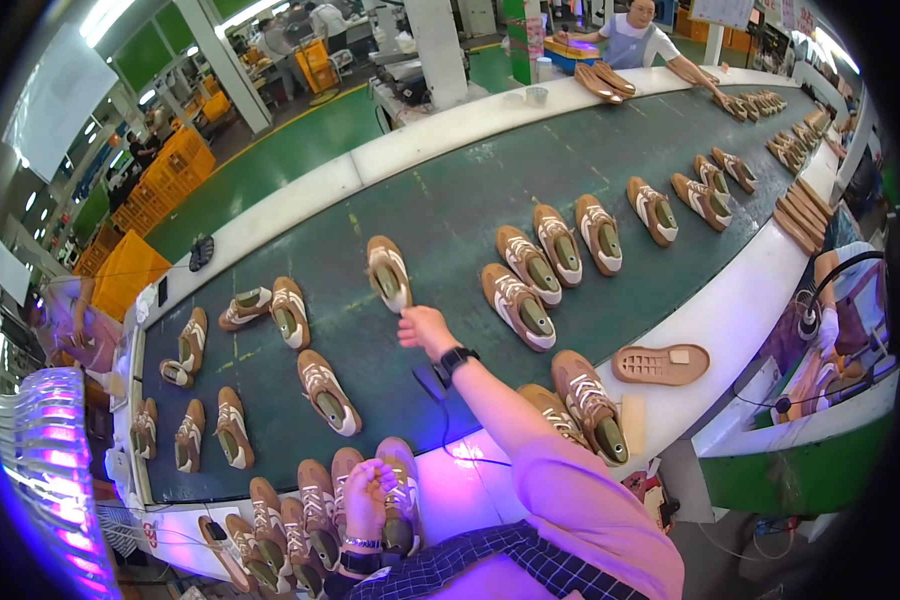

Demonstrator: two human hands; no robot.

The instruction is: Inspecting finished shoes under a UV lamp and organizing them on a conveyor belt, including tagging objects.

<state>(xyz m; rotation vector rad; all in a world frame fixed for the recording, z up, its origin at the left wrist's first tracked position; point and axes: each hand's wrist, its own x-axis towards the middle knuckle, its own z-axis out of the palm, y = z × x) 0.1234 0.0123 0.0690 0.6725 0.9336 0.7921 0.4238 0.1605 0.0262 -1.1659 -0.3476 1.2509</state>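
My right arm reaches out over the dark green conveyor belt [450, 210]. The fingers of my right hand [427, 330] are closed at the heel of a brown sneaker [387, 270] with white trim and a green insert, its toe pointing away from me. Close to my body, my left hand [368, 485] is raised with its fingers curled in, and nothing shows in it. Just beside and beneath it, several similar sneakers [315, 505] stand in a row along the near edge. Another brown sneaker [327, 390] sits on the belt between my two hands.
More sneakers [540, 255] stand on the belt to the right and left. A tan sole [660, 364] and two sneakers [588, 405] rest on the white ledge at right. A cable [445, 420] crosses the near edge. A co-worker [642, 40] reaches over the far end. Purple-lit equipment [50, 470] stands left.
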